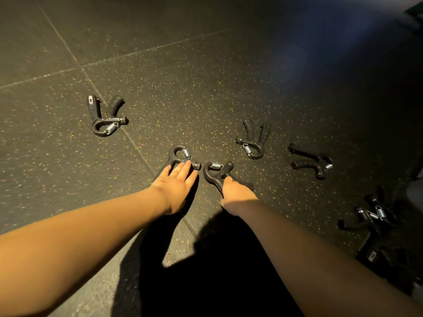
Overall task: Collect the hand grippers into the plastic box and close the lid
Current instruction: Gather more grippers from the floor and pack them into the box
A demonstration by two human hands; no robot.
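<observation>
Right hand (238, 191) grips a hand gripper (207, 175) by its handle; left hand (177, 183), fingers straight, rests on a second gripper (171, 155) just left of it; likely light, stiff (take the handles)

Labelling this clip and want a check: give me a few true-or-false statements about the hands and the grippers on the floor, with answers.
1. The right hand grips the nearest gripper by its handle. True.
2. The left hand hovers away from every gripper. False: its fingers lie straight on a second gripper.
3. A far-left gripper lies alone on the floor. True.
4. The floor is pale wood. False: it is dark speckled tile.
</observation>
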